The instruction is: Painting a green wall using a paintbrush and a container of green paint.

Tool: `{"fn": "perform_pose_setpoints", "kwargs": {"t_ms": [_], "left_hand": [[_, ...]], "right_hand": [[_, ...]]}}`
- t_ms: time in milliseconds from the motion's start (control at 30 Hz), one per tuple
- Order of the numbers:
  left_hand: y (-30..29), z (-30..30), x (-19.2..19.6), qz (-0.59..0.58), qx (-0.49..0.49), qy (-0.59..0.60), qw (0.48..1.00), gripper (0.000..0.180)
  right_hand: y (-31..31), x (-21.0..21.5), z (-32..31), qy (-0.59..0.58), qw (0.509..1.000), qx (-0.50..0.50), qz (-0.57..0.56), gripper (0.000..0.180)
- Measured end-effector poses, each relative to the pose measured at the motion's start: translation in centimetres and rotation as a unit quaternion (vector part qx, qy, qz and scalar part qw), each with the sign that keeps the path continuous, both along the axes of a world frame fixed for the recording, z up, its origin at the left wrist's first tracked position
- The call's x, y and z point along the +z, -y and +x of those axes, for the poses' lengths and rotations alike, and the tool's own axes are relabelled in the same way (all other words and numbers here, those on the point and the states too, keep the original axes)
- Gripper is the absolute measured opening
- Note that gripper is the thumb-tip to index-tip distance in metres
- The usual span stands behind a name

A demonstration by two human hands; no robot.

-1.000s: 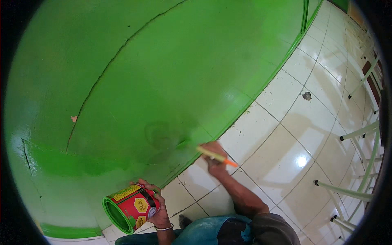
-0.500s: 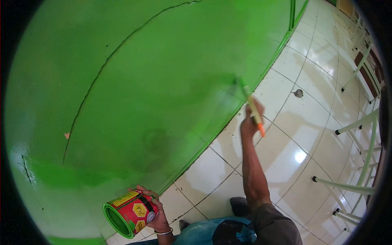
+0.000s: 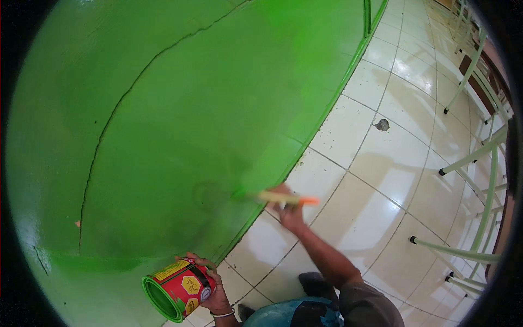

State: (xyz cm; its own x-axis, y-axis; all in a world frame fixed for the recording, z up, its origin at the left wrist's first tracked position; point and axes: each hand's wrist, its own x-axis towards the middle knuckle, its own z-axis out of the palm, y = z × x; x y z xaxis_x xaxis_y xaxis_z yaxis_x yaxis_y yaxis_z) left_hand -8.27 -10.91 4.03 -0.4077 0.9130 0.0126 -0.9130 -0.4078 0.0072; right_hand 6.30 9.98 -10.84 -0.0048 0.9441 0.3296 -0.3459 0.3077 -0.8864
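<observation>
At the left, a glossy green wall (image 3: 158,163) curves through the wide view, with a dark, jagged crack (image 3: 118,106) running up it. Below, in front of the wall, a red paint tin (image 3: 181,288) with a green-coated rim lies tilted, its open mouth facing lower left. The person's left hand (image 3: 218,291), a pale bangle (image 3: 223,314) at its wrist, is clamped around the side and base of the tin, fingers spread over the upper side; this grip probably leaves the mouth unobstructed and keeps the tin within the other hand's reach. Near the centre, a paintbrush (image 3: 280,197) with an orange-ended handle points left, its bristles blurred against the green, so contact with the wall cannot be told. The right hand (image 3: 289,210) has its fingers closed around the handle, seemingly so the bristle end faces the wall's lower edge. Further right stretches a pale tiled floor (image 3: 354,212), and at the far right stand light-coloured metal legs (image 3: 457,250) with dark feet, well apart from both hands.
</observation>
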Motion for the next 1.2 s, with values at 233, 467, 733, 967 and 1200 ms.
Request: {"fn": "perform_pose_setpoints", "kwargs": {"t_ms": [233, 467, 733, 967, 1200], "left_hand": [[-1.4, 3.3, 2.0, -0.034, 0.003, 0.006, 0.999, 0.052], [-3.9, 5.2, 2.9, -0.032, -0.024, 0.019, 0.999, 0.049], [-4.7, 6.3, 3.9, -0.031, -0.045, -0.001, 0.998, 0.048], [-4.1, 6.7, 4.0, -0.038, -0.044, -0.003, 0.998, 0.049], [-4.6, 7.2, 4.4, -0.051, -0.058, 0.028, 0.997, 0.047]], "right_hand": [[-14.0, 1.9, 8.9, -0.116, 0.986, -0.073, -0.097, 0.032], [-21.4, 3.1, 13.7, -0.151, 0.962, -0.209, -0.086, 0.031], [-22.0, 4.9, 13.4, -0.097, 0.920, -0.379, -0.019, 0.026], [-9.4, 4.7, 5.5, 0.134, 0.926, -0.330, 0.122, 0.025], [-4.2, 7.6, 8.5, 0.055, 0.982, -0.008, 0.179, 0.024]]}}
